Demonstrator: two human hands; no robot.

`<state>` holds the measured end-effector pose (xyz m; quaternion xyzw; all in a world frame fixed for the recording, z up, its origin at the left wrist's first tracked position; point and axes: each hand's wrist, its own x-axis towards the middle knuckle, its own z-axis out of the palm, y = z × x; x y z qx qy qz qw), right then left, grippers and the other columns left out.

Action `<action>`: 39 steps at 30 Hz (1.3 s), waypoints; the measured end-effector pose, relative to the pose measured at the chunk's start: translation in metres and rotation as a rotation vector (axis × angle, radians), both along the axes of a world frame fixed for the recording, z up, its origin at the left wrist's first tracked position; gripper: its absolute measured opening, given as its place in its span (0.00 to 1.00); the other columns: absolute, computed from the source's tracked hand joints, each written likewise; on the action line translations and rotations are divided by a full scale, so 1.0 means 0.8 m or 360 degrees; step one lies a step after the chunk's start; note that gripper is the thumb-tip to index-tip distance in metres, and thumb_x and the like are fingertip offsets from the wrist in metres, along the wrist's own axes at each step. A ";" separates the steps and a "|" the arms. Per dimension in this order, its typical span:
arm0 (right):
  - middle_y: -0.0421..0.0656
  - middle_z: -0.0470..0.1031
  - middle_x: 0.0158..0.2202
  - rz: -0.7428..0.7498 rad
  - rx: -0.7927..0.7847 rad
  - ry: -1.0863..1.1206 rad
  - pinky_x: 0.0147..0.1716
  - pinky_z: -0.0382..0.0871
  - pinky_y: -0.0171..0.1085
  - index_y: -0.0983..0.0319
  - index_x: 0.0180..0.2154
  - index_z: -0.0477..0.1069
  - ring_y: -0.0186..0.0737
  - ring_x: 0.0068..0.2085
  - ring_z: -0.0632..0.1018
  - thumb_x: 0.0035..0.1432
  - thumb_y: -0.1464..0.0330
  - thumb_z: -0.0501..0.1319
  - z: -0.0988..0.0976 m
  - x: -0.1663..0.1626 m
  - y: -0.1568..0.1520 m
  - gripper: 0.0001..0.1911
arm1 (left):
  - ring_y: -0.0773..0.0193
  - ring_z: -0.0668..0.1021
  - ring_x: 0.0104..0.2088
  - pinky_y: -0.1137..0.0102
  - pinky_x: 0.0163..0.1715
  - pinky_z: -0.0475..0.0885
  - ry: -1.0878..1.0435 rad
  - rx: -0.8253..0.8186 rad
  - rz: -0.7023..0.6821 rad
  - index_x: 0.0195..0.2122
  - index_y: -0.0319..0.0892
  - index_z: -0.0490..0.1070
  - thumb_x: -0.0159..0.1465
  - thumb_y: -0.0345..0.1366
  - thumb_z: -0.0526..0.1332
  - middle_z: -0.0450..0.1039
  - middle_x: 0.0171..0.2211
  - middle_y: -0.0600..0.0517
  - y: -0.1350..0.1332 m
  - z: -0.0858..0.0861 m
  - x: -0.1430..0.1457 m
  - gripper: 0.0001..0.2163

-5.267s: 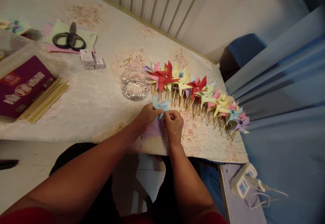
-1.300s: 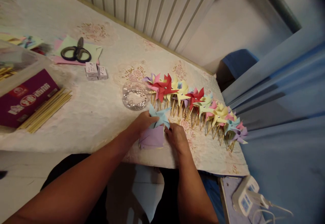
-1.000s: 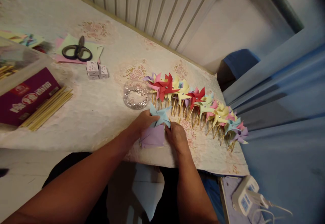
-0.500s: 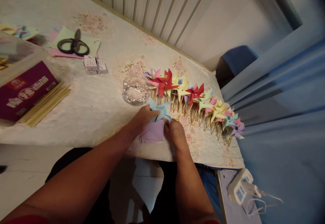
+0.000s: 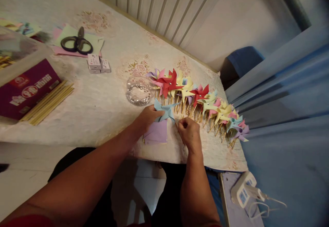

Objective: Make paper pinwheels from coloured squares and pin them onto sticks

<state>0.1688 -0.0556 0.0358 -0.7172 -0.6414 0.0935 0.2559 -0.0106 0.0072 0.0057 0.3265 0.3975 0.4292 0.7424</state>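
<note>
My left hand [image 5: 147, 118] pinches a light blue paper pinwheel [image 5: 166, 112] by its left side, above the table. Just right of it, apart from the paper, is my right hand [image 5: 190, 131] with its fingers curled together; whatever may be between them is too small to make out. Under the blue pinwheel lie purple paper squares [image 5: 157, 133]. Beyond my left hand sits a round clear dish [image 5: 128, 93] with small silvery pieces around its inside. A row of pinwheels on sticks, including a red pinwheel [image 5: 169, 83], stretches along the right part of the table.
Scissors [image 5: 77, 43] rest on green and pink paper at the left, beside small white boxes [image 5: 94, 62]. Wooden sticks [image 5: 48, 102] lie along a purple-labelled clear bin [image 5: 31, 90]. A power strip [image 5: 243, 189] stands beyond the table's right corner.
My right hand has moved right, away from the blue pinwheel. My left hand keeps hold of the pinwheel. The view has shifted slightly.
</note>
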 end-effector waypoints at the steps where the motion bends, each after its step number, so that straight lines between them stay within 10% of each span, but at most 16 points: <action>1: 0.39 0.73 0.25 -0.0020 0.0082 0.0085 0.30 0.63 0.34 0.61 0.27 0.72 0.35 0.26 0.72 0.55 0.71 0.59 0.007 -0.001 -0.003 0.06 | 0.69 0.74 0.23 0.75 0.24 0.66 0.0003 0.0000 0.0003 0.30 0.37 0.75 0.47 0.33 0.66 0.76 0.23 0.54 0.000 0.000 0.001 0.08; 11: 0.40 0.72 0.28 0.0252 0.0472 0.0153 0.37 0.67 0.37 0.59 0.29 0.71 0.38 0.33 0.73 0.59 0.70 0.58 0.002 -0.053 0.003 0.07 | 0.70 0.73 0.24 0.75 0.25 0.66 -0.0038 0.0105 -0.0030 0.29 0.38 0.75 0.46 0.32 0.67 0.75 0.24 0.56 -0.005 -0.006 0.007 0.08; 39: 0.40 0.71 0.27 0.0242 0.0504 0.0239 0.37 0.65 0.37 0.60 0.29 0.73 0.38 0.33 0.72 0.61 0.69 0.60 -0.025 -0.051 0.018 0.07 | 0.70 0.70 0.25 0.75 0.26 0.64 0.0085 0.0178 -0.0022 0.30 0.38 0.75 0.47 0.34 0.66 0.73 0.25 0.56 -0.007 -0.003 0.006 0.09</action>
